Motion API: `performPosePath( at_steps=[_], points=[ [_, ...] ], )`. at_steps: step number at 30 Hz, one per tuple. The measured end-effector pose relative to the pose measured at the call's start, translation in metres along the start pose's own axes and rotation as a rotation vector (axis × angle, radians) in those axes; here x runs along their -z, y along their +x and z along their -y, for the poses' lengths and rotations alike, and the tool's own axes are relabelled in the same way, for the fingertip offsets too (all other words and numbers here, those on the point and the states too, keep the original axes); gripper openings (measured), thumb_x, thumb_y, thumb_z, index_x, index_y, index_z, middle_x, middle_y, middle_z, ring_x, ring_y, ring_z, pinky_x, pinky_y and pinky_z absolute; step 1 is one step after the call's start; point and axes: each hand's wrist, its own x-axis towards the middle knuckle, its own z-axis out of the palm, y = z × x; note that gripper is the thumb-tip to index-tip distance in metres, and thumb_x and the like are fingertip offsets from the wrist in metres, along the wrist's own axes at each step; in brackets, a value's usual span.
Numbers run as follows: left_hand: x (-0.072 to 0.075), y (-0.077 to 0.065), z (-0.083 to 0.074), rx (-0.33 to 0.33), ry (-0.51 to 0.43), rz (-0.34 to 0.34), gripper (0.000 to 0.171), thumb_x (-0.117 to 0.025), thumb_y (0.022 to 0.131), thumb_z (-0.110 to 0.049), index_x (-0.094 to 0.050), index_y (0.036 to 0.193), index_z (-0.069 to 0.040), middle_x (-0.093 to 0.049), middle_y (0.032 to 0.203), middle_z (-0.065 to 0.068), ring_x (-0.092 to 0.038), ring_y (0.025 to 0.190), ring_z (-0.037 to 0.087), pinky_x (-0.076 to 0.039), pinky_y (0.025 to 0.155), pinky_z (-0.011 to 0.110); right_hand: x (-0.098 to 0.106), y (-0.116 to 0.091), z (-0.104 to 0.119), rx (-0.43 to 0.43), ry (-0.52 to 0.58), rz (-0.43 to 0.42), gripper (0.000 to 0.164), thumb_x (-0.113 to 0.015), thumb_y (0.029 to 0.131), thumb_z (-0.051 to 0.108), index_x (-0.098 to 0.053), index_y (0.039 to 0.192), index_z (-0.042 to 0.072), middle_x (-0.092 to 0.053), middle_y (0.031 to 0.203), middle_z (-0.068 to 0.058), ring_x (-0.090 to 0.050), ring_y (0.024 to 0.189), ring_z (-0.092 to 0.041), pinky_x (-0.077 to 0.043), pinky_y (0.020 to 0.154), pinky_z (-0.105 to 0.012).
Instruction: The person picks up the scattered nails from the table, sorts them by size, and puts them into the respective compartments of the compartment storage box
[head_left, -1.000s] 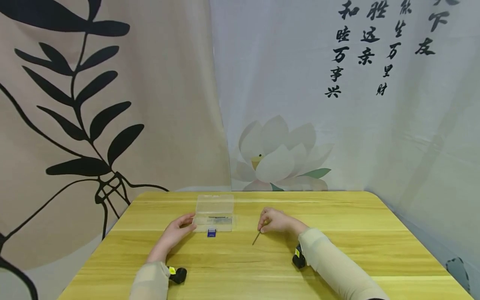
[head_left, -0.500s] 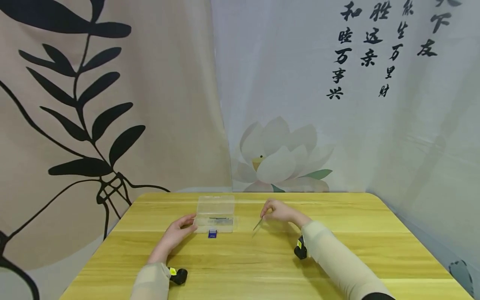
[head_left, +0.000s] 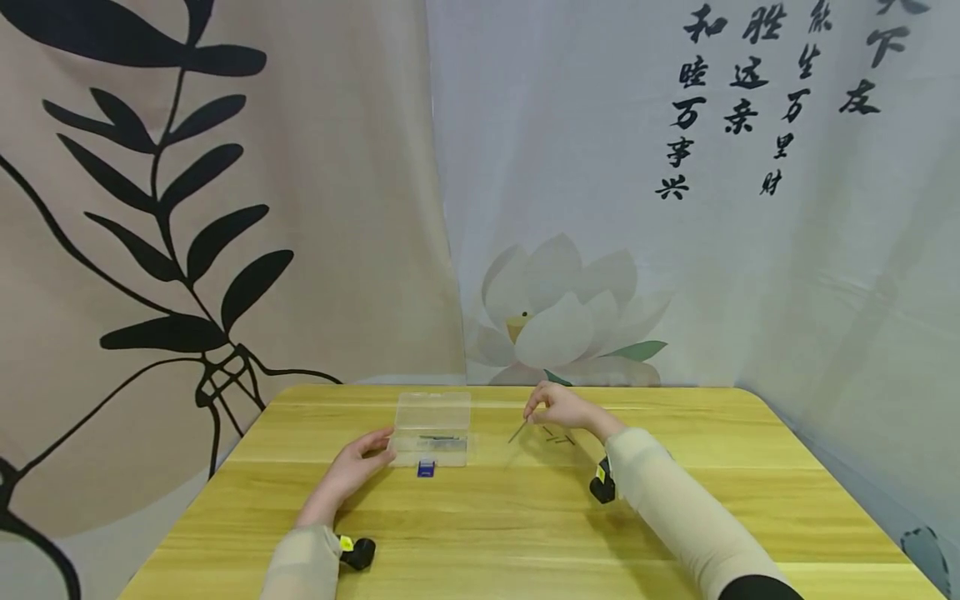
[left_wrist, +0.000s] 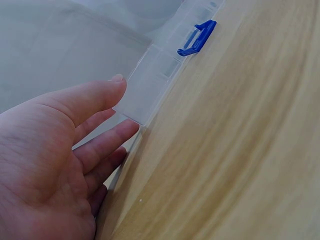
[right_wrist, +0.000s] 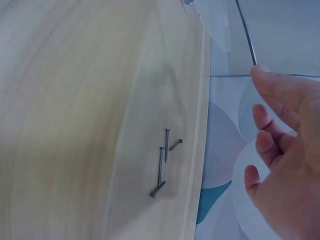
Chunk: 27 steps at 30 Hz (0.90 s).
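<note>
A clear plastic box [head_left: 429, 457] with a blue latch [head_left: 426, 468] stands on the table, its lid [head_left: 433, 410] raised at the back. Inside it lie thin dark pieces [head_left: 441, 438]. My left hand [head_left: 357, 463] is at the box's left end, thumb and fingertips right at its edge and fingers mostly straight. To the right of the box, my right hand [head_left: 558, 406] pinches one end of a thin dark metal rod [right_wrist: 246, 31] between thumb and index finger. The rod slants down to the left, above the tabletop. Several loose nails [right_wrist: 160, 166] lie below this hand.
The wooden table [head_left: 480, 533] extends toward me, its far edge close to a printed curtain [head_left: 360, 208]. A black wrist camera [head_left: 357, 553] sits at the left sleeve and another black camera [head_left: 602, 483] at the right one.
My right hand has moved back and slightly right with the rod, rising away from the table and uncovering the nails. The left hand and the box stay in place.
</note>
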Motion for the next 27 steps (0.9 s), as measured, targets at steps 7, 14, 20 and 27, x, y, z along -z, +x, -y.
performPosePath(
  at_steps=[7, 14, 20, 27],
  points=[
    [0.000, 0.000, 0.003, 0.001, 0.001, -0.005, 0.053, -0.064, 0.095, -0.022, -0.047, 0.143, -0.007, -0.053, 0.134, 0.021, -0.046, 0.126, 0.038, -0.031, 0.105, 0.057, -0.012, 0.011, 0.003, -0.047, 0.021, -0.044, 0.014, -0.064, 0.094, 0.015, -0.072, 0.099, 0.005, -0.054, 0.109, -0.008, -0.049, 0.099, -0.028, -0.041, 0.082, -0.043],
    [-0.001, 0.004, 0.004, -0.015, 0.006, -0.003, 0.052, -0.064, 0.095, -0.022, -0.049, 0.142, -0.007, -0.054, 0.133, 0.020, -0.047, 0.125, 0.037, -0.031, 0.105, 0.056, -0.031, 0.031, 0.007, -0.095, 0.007, -0.148, 0.012, -0.066, 0.093, 0.014, -0.073, 0.100, 0.006, -0.055, 0.106, -0.006, -0.050, 0.097, -0.024, -0.042, 0.085, -0.043],
    [-0.001, 0.005, 0.003, -0.026, 0.019, -0.004, 0.051, -0.064, 0.096, -0.021, -0.049, 0.142, -0.007, -0.055, 0.133, 0.019, -0.047, 0.125, 0.037, -0.031, 0.105, 0.057, -0.044, 0.051, 0.024, -0.038, -0.059, -0.227, 0.010, -0.067, 0.091, 0.009, -0.075, 0.094, 0.004, -0.057, 0.097, -0.009, -0.047, 0.085, -0.024, -0.038, 0.075, -0.036],
    [0.000, 0.004, 0.005, -0.024, 0.024, -0.019, 0.050, -0.064, 0.095, -0.021, -0.050, 0.141, -0.006, -0.056, 0.132, 0.020, -0.047, 0.125, 0.038, -0.030, 0.106, 0.057, -0.060, 0.072, 0.038, -0.052, -0.105, -0.295, 0.006, -0.071, 0.087, 0.008, -0.076, 0.089, 0.005, -0.059, 0.093, -0.007, -0.054, 0.091, -0.025, -0.044, 0.082, -0.040]
  ],
)
